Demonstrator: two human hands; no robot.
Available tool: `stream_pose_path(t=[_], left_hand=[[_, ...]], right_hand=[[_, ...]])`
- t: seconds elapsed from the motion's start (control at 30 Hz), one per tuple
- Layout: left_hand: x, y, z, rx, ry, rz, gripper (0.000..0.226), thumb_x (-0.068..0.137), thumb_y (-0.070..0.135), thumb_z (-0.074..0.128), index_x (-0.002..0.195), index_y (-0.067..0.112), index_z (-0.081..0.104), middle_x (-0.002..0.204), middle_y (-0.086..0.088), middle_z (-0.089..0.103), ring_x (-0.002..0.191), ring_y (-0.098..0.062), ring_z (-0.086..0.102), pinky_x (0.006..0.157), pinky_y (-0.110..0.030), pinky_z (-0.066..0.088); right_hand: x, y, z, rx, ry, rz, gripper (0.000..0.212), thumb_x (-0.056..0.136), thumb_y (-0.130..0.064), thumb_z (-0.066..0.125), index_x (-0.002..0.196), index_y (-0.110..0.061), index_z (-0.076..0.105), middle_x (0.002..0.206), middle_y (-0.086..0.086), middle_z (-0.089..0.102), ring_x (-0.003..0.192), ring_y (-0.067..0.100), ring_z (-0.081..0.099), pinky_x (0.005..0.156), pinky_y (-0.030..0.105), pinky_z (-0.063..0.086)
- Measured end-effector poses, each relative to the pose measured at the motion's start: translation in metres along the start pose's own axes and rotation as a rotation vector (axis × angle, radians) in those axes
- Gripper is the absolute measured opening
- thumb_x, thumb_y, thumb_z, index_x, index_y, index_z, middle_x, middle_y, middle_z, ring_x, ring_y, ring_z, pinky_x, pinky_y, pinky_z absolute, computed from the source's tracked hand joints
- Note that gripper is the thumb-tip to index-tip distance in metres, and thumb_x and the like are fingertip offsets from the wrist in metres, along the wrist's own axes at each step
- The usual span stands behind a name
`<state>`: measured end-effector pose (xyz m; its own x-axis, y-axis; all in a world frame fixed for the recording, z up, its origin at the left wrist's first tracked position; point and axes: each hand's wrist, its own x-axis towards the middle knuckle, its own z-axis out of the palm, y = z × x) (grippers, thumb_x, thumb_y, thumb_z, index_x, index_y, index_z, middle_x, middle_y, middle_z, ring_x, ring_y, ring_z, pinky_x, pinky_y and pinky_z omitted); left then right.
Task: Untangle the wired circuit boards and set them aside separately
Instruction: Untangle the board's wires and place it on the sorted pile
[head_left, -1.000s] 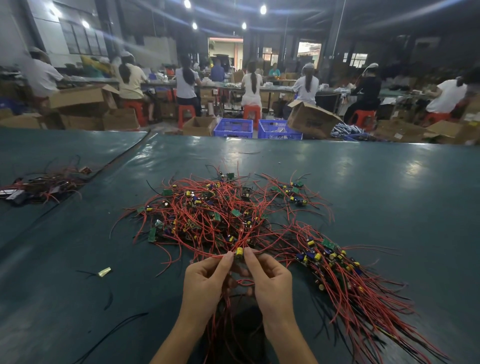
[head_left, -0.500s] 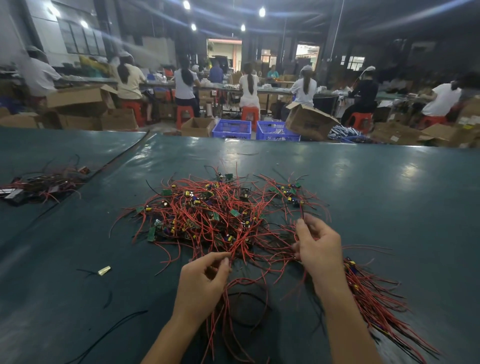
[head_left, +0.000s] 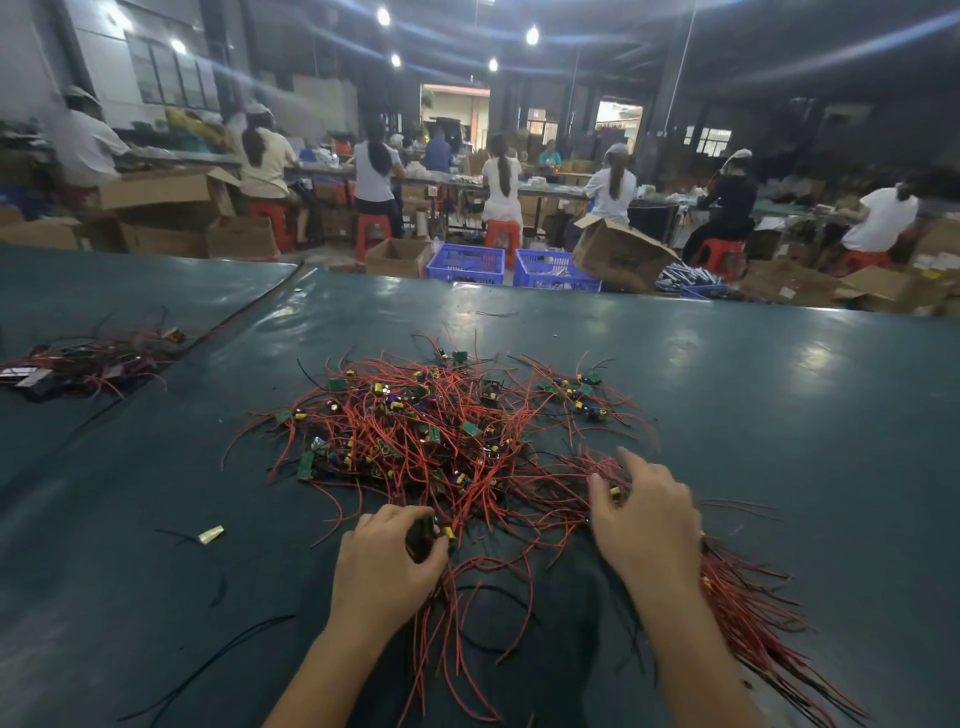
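A tangled heap of small green circuit boards with red and black wires (head_left: 426, 431) lies in the middle of the dark green table (head_left: 779, 426). My left hand (head_left: 389, 561) sits at the heap's near edge, fingers closed on a circuit board (head_left: 422, 535) whose wires trail toward me. My right hand (head_left: 644, 519) rests palm down on the heap's right side, fingertips pinching a board with a yellow part (head_left: 614, 491). A sorted bundle of wired boards (head_left: 753, 613) lies to the right, partly hidden under my right forearm.
A second pile of wired boards (head_left: 88, 358) lies at the far left of the table. A small metallic scrap (head_left: 210, 534) and loose black wires (head_left: 208, 670) lie near left. Beyond the table's far edge are cardboard boxes, blue crates (head_left: 465, 264) and seated people.
My hands parted from holding one board together. The right hand swung out to the right, then came back down onto the heap's right side. The left hand closed on a board at the near edge.
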<state>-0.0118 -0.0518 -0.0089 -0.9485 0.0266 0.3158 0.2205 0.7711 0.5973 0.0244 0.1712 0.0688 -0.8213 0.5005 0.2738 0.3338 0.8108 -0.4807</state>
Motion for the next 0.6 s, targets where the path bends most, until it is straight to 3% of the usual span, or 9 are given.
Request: stream_pose_path(t=[0.13,0.2,0.3,0.4,0.6], left_hand=[[0.002,-0.001,0.001,0.008,-0.042,-0.073,0.045,0.082,0.045,0.062,0.125,0.03,0.058,0.098,0.017,0.057,0.095,-0.01,0.05,0.092,-0.032,0.038],[0.002,-0.001,0.002,0.024,-0.037,-0.084,0.038,0.083,0.047,0.061,0.117,0.031,0.062,0.097,0.017,0.056,0.095,-0.01,0.05,0.092,-0.031,0.035],[0.001,-0.001,0.0,-0.014,-0.013,-0.08,0.028,0.083,0.048,0.063,0.106,0.032,0.066,0.095,0.018,0.058,0.094,-0.008,0.055,0.093,-0.032,0.04],[0.0,-0.001,-0.004,-0.188,0.029,-0.077,0.01,0.083,0.037,0.068,0.093,0.035,0.064,0.08,0.018,0.063,0.08,-0.003,0.061,0.089,-0.04,0.05],[-0.002,0.0,-0.003,-0.078,0.017,-0.073,0.023,0.081,0.044,0.07,0.102,0.041,0.06,0.084,0.022,0.063,0.09,-0.001,0.058,0.096,-0.032,0.034]], right_hand=[[-0.041,-0.032,0.038,0.358,-0.032,-0.223,0.039,0.095,-0.035,0.06,0.132,-0.022,0.06,0.12,-0.008,0.061,0.115,0.012,0.053,0.103,0.036,0.042],[-0.057,-0.038,0.056,0.446,-0.082,-0.255,0.037,0.095,-0.032,0.061,0.131,-0.023,0.061,0.115,-0.015,0.058,0.111,0.007,0.052,0.1,0.032,0.044],[-0.069,-0.037,0.074,0.468,-0.128,-0.271,0.037,0.095,-0.033,0.059,0.132,-0.025,0.059,0.11,-0.02,0.054,0.108,0.003,0.05,0.098,0.025,0.043],[-0.072,-0.033,0.079,0.491,-0.132,-0.291,0.037,0.095,-0.035,0.059,0.131,-0.027,0.06,0.107,-0.024,0.053,0.107,-0.001,0.048,0.097,0.022,0.042],[-0.076,-0.029,0.084,0.379,-0.241,-0.39,0.044,0.089,-0.051,0.059,0.128,-0.031,0.062,0.115,-0.018,0.062,0.107,0.005,0.049,0.097,0.028,0.042]])
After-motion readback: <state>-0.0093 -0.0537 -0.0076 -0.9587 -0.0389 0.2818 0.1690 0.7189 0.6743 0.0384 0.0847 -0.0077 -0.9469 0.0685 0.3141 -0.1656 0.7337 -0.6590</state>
